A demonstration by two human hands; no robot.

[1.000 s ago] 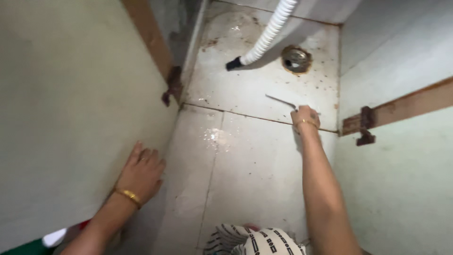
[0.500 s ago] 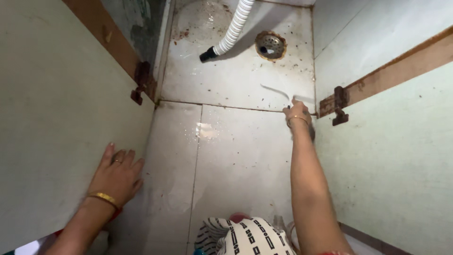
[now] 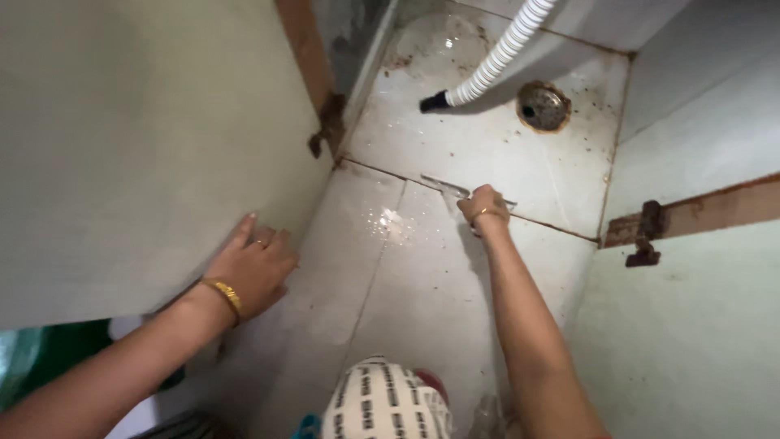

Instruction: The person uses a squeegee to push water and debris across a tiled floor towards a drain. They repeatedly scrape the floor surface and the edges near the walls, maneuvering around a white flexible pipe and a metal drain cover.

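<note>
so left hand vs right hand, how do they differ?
The left hand lies flat and open against the cabinet door; the right hand is fisted around a thin metal tool on the wet floor. Left arm is bent close in, right stretched forward. Both wear gold bangles.

We see our right hand (image 3: pixel 483 207) closed around a thin bent metal tool (image 3: pixel 445 188), its tip lying along the dark joint between two wet, pale floor tiles (image 3: pixel 422 301). Our left hand (image 3: pixel 253 267), with a gold bangle at the wrist, rests flat against the pale green cabinet door (image 3: pixel 146 146). Farther off, a white ribbed drain hose (image 3: pixel 496 58) with a black end lies near a round rusty floor drain (image 3: pixel 543 106). A rusted hinge (image 3: pixel 646 236) sits on the right-hand door.
</note>
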